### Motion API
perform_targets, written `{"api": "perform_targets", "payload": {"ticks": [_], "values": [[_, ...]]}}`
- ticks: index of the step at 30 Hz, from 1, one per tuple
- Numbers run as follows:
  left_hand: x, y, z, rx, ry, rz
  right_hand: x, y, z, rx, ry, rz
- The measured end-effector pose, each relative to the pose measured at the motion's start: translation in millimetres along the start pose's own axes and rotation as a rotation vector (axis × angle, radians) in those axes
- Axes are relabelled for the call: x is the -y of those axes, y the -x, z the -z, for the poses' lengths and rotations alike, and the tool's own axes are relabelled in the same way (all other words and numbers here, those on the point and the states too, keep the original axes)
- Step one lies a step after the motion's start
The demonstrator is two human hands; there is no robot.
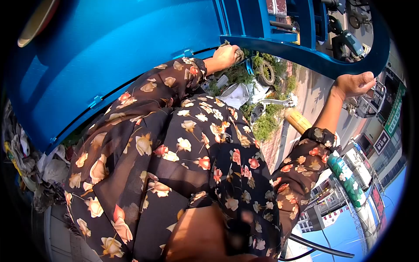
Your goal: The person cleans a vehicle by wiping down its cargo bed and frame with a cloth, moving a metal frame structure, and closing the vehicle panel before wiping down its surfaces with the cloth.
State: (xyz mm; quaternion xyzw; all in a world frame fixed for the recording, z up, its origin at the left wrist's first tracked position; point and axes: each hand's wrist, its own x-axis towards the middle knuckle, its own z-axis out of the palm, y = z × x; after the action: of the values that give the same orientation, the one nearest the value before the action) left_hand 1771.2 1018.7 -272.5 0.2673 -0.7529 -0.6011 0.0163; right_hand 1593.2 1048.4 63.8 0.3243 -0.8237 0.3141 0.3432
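My left hand (225, 56) is closed around a crumpled grey-brown cloth (239, 54), which shows on both sides of the fingers. It is at the lower edge of a large blue metal panel (131, 39), near where a curved blue bar (301, 53) begins. At the bar's rounded far end, my right hand (355, 84) is closed against its edge, with the fingertips mostly hidden. Both arms wear dark sleeves with a flower print.
Beyond the blue metal lie green plants (266, 124), a wheel (266, 73), white scraps (238, 95) and a yellow cylinder (298, 121). Bagged rubbish (54, 170) is at the left. A parked vehicle (369, 102), street buildings and a black cable (323, 247) show at the right.
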Motion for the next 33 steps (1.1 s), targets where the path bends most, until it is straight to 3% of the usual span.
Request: {"api": "perform_targets", "payload": {"ticks": [4, 7, 9, 12, 15, 18, 25, 27, 29, 33], "values": [[17, 10, 23, -0.019, 0.04, 0.057, -17, -7, 0, -0.012, 0.04, 0.068], [-4, 3, 41, -0.205, 0.065, -0.032, -24, -9, -1, -0.012, 0.044, 0.028], [-29, -10, 61, -0.281, 0.096, -0.199, -26, -7, -1, -0.012, 0.048, -0.019], [-65, -57, 98, -0.466, -0.078, -0.43, -12, -2, 0, 0.001, 0.018, -0.08], [-98, -108, 131, -0.585, -0.375, -0.456, -21, -4, -5, 0.022, -0.118, -0.064], [-83, -149, 127, -0.549, -0.589, -0.438, -15, -7, -4, 0.119, -0.278, -0.079], [-88, -97, 75, 0.126, -0.329, -0.416, -17, -2, 0, 0.086, -0.153, -0.003], [-84, -83, 59, 0.05, -0.24, -0.456, -28, -2, -1, 0.03, -0.065, 0.045], [-82, -81, 71, 0.144, -0.103, -0.392, -26, -2, 0, -0.007, -0.033, 0.053], [-57, -55, 97, 0.27, -0.343, -0.318, -48, -7, -4, -0.041, -0.026, 0.097]]}}
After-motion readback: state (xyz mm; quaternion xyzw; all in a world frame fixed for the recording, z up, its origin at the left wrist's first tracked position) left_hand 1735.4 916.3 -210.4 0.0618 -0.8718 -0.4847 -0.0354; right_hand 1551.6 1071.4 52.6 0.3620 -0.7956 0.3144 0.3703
